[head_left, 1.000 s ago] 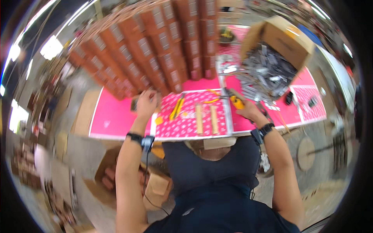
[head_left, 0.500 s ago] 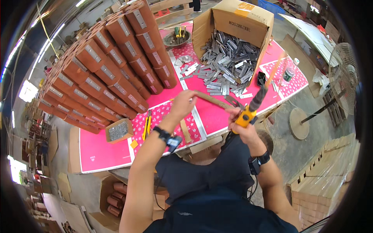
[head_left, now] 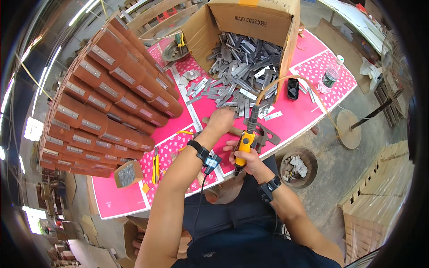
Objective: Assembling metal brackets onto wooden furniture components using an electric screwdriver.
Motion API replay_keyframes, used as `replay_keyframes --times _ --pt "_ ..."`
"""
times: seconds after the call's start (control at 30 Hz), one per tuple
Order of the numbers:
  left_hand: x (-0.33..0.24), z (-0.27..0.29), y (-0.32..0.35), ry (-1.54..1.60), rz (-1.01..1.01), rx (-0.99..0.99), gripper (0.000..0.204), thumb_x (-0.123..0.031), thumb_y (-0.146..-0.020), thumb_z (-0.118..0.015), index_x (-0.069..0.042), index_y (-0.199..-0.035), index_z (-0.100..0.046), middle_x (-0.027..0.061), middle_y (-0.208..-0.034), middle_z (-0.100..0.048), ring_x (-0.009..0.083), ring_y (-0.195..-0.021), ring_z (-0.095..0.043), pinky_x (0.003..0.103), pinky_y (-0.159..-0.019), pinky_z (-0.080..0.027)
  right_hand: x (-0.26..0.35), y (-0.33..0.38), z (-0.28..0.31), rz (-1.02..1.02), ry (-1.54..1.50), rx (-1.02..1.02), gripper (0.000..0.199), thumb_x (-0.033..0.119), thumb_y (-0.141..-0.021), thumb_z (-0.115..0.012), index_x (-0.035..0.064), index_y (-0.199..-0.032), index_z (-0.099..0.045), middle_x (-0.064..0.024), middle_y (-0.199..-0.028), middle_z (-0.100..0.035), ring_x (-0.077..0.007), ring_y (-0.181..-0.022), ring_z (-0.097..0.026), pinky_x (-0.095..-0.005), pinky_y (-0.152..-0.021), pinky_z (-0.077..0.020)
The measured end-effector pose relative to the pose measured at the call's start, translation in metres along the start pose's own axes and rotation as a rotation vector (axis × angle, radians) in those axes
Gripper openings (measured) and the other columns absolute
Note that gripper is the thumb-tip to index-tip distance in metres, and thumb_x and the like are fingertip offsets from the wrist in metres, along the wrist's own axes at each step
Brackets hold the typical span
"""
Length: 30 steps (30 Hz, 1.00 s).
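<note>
**Yellow Driver Gripped Beside Heaped Metal Strips**

The right hand [head_left: 256,163] wraps its fingers around a yellow power driver [head_left: 246,142], nose pointing just past 12 o'clock. From the left hand [head_left: 220,120], the driver sits between 4 and 5 o'clock; that hand curls low over the pink counter [head_left: 117,194], and whether it pinches anything cannot be told. Grey metal strips [head_left: 243,67] lie at its 1 o'clock, stacked reddish-brown cylinders [head_left: 91,120] at 9.

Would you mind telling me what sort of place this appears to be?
It looks like a workshop or factory, judging by the tall stack of brown parts, the carton spilling metal strips, and the yellow power tool.
</note>
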<state>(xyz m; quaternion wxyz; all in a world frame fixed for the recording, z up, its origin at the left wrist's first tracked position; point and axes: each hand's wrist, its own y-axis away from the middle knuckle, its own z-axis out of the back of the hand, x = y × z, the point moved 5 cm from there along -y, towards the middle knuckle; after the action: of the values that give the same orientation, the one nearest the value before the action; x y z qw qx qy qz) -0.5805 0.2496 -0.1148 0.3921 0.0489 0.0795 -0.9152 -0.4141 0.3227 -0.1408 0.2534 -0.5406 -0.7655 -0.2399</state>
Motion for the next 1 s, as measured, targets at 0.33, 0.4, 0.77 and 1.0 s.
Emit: replay_keyframes --times 0.33,0.4,0.77,1.0 --pt "0.046 0.054 0.091 0.932 0.5 -0.458 0.017 -0.017 -0.093 -0.069 0.0 -0.096 -0.068 0.0068 -0.078 -0.071 0.0163 -0.067 -0.066 0.032 -0.06 -0.051 -0.009 -0.008 -0.001 -0.001 0.06 -0.063 0.05 0.01 -0.079 -0.062 -0.0021 -0.127 -0.058 -0.0162 -0.11 -0.07 -0.0195 -0.076 -0.066 -0.0324 -0.068 -0.0543" --pt "0.052 0.082 0.134 1.34 0.623 -0.361 0.013 -0.014 -0.096 -0.066 -0.001 -0.099 -0.066 0.0034 -0.082 -0.07 0.0087 -0.069 -0.062 0.026 -0.057 -0.048 0.0 -0.005 0.005 0.043 0.067 -0.121 0.049 0.011 -0.078 -0.062 -0.0033 -0.125 -0.058 -0.0165 -0.108 -0.07 -0.0193 -0.074 -0.065 -0.0315 -0.065 -0.0541" --pt "0.091 0.133 0.387 1.267 0.82 -0.713 0.034 -0.005 -0.093 -0.069 -0.003 -0.123 -0.052 0.004 -0.088 -0.065 0.0083 -0.072 -0.06 0.021 -0.058 -0.046 0.002 -0.011 0.008 0.091 0.11 -0.097 0.048 0.013 -0.082 -0.062 -0.0054 -0.126 -0.058 -0.0172 -0.108 -0.068 -0.0191 -0.073 -0.061 -0.0305 -0.065 -0.0507" --pt "0.109 0.116 0.539 1.314 1.1 -1.192 0.015 -0.004 -0.097 -0.055 -0.006 -0.111 -0.054 0.0071 -0.096 -0.062 0.0179 -0.086 -0.065 0.029 -0.071 -0.053 -0.015 -0.008 0.021 0.063 0.098 -0.135 0.052 0.015 -0.086 -0.063 -0.0028 -0.134 -0.054 -0.0137 -0.113 -0.067 -0.0158 -0.082 -0.06 -0.028 -0.07 -0.0508"
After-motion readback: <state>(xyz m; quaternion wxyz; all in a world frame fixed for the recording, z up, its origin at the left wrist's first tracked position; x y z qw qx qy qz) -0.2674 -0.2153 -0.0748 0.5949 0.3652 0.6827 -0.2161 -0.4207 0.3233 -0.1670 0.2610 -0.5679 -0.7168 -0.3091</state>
